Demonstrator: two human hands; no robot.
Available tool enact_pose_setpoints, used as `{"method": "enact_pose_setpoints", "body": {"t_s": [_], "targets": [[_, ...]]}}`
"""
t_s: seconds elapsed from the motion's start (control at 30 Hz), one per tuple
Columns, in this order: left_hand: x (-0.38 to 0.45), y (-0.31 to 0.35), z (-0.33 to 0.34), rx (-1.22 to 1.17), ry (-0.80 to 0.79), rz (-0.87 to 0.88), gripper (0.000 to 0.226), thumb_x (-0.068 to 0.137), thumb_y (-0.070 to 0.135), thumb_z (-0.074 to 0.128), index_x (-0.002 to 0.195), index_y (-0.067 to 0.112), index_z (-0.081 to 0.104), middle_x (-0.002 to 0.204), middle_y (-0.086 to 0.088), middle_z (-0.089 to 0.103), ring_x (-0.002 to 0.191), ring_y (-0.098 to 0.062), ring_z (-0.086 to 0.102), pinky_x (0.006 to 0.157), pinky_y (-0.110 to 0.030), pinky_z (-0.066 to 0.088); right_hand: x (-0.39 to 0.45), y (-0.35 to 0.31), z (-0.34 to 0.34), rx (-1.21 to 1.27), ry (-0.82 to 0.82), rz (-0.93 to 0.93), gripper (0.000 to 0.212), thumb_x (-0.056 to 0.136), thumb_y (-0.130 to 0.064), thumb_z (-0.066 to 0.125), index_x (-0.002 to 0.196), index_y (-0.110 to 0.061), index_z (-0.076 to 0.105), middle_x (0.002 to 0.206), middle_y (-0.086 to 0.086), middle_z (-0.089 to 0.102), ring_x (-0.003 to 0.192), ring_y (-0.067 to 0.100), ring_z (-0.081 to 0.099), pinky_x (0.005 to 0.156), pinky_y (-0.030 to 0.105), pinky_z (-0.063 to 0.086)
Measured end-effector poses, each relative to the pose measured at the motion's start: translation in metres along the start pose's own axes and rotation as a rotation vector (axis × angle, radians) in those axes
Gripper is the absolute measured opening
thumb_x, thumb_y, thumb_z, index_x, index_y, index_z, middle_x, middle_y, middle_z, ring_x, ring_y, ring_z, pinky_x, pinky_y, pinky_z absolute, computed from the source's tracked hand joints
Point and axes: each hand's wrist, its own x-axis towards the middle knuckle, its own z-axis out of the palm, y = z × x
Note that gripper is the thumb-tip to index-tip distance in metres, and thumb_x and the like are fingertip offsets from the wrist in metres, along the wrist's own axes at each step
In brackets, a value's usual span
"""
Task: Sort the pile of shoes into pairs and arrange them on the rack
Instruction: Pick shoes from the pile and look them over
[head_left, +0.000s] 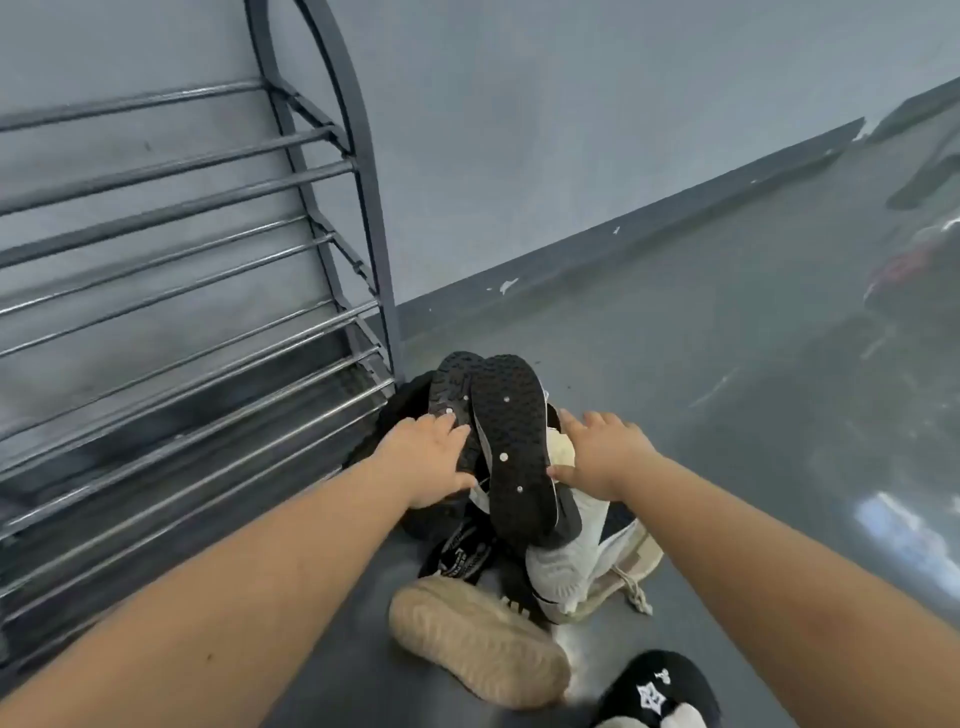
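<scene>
1. The rack (171, 291) stood at the left against the wall, and every bar in view carried no shoes. Judged from this, no pair had yet been placed and the task was at its start.
2. The pile of shoes (519, 499) lay on the floor (727, 364) just beside the rack's right upright.
3. Two black-soled shoes (511, 441) sat on top of the pile, soles up and side by side, apparently a matching pair.
4. The left hand (423, 462) rested on the left sole with fingers spread and nearly straight, pressing rather than gripping.
5. The right hand (605, 452) lay at the right edge of the pair, fingers straight and spread, thumb touching the sole's edge; nothing was enclosed.
6. A tan-soled shoe (478, 639), a white shoe (576, 566) and a black slipper (657, 691) remained unsorted nearer the person.
7. Open floor extended to the right of the pile. On the left the pile crowded the rack's frame, so a lift toward the bars would probably need to clear that upright.
</scene>
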Motion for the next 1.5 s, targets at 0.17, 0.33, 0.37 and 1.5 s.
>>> {"method": "enact_pose_setpoints", "body": {"t_s": [0.17,0.33,0.37,1.5], "targets": [[0.036,0.021,0.022,-0.390,-0.139,-0.071,0.077,0.094,0.048,0.043,0.152,0.014,0.005,0.158,-0.007,0.017,0.143,-0.027,0.022,0.114,-0.036,0.023,0.029,-0.003,0.036,0.168,-0.043,-0.018,0.080,0.091,-0.064,0.034,0.153,-0.020,0.010,0.151,0.012,0.031,0.137,0.031,0.031,0.108,0.043,0.033],[0.044,0.039,0.048,-1.161,-0.194,-0.177,0.096,0.085,0.026,0.063,0.150,0.023,-0.008,0.155,-0.004,0.027,0.138,-0.019,0.034,0.115,-0.031,0.027,0.039,-0.005,0.042,0.487,-0.017,-0.081,0.065,0.088,-0.046,0.059,0.140,-0.016,0.035,0.117,0.011,0.063,0.105,0.027,0.059,0.087,0.034,0.046],[0.041,0.041,0.048,-1.229,-0.164,-0.193,0.092,0.088,0.017,0.061,0.150,0.021,-0.006,0.155,-0.004,0.026,0.139,-0.018,0.032,0.115,-0.027,0.025,0.039,-0.004,0.040,0.541,-0.007,-0.081,0.061,0.086,-0.042,0.063,0.136,-0.016,0.041,0.114,0.009,0.065,0.103,0.025,0.060,0.085,0.031,0.045],[-0.304,-0.043,0.028,-0.983,0.495,-0.348,0.074,0.069,0.031,0.079,0.135,0.028,0.044,0.124,0.011,0.058,0.115,-0.010,0.054,0.087,-0.020,0.040,-0.167,-0.261,-0.019,1.713,-0.226,-0.298,0.061,0.077,-0.046,0.070,0.128,-0.021,0.047,0.117,0.001,0.066,0.103,0.024,0.065,0.075,0.041,0.057]]}}
